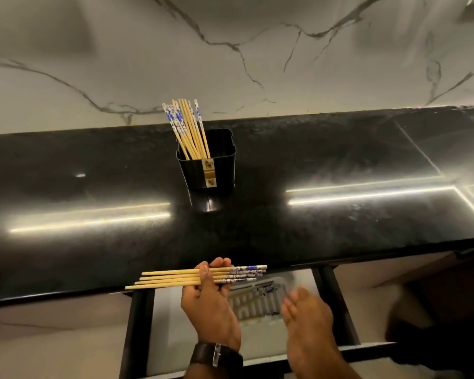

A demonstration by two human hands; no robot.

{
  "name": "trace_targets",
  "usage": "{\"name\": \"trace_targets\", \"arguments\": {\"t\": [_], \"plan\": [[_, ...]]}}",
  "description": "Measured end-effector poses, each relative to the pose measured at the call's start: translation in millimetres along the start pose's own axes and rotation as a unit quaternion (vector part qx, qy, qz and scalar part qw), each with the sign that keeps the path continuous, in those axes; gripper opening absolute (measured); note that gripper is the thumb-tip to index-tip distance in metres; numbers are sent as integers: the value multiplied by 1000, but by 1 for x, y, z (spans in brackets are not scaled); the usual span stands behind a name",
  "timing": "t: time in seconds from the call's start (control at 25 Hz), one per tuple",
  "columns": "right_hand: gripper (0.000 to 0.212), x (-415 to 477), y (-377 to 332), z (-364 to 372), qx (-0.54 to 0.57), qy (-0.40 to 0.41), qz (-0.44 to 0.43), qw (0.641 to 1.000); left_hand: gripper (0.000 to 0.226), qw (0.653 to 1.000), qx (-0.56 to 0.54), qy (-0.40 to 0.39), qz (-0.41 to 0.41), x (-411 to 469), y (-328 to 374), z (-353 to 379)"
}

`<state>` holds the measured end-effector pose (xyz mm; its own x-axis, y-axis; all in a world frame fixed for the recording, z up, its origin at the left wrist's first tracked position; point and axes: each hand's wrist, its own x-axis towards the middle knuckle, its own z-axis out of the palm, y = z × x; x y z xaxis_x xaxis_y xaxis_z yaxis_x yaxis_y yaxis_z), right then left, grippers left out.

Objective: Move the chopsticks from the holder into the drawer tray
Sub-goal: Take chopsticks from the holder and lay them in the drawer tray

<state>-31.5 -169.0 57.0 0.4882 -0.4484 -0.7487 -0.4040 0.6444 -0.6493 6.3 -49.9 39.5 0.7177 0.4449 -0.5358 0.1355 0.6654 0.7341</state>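
Note:
A black ribbed holder (207, 170) stands on the black counter with several bamboo chopsticks (188, 129) leaning out of it, their tops patterned blue and white. My left hand (210, 302) grips a bundle of several chopsticks (173, 279), held level over the counter's front edge, patterned ends to the right. Below it the drawer is pulled out, with a pale slotted tray (246, 307) inside; a few dark-patterned chopsticks (266, 289) lie in it. My right hand (307, 324) hovers over the drawer, fingers apart and empty.
The glossy black counter (340, 228) runs left to right, backed by a marble wall (257, 64). The open drawer has black side rails (136, 332) and a front rail near the bottom. A watch sits on my left wrist (216, 355).

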Motion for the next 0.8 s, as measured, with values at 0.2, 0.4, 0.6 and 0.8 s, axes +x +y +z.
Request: {"name": "trace_targets", "arguments": {"t": [0.2, 0.4, 0.6, 0.8], "plan": [[27, 14, 8, 33, 14, -1, 110, 994, 20, 994, 68, 23, -83, -16, -29, -9], [27, 23, 20, 19, -2, -41, 132, 990, 21, 990, 20, 75, -117, -9, -37, -13], [26, 38, 41, 6, 13, -46, 155, 987, 22, 979, 32, 73, -190, -7, -50, -29], [33, 76, 35, 8, -34, -4, 193, 981, 13, 969, 52, 122, -207, 30, -36, -38]]}}
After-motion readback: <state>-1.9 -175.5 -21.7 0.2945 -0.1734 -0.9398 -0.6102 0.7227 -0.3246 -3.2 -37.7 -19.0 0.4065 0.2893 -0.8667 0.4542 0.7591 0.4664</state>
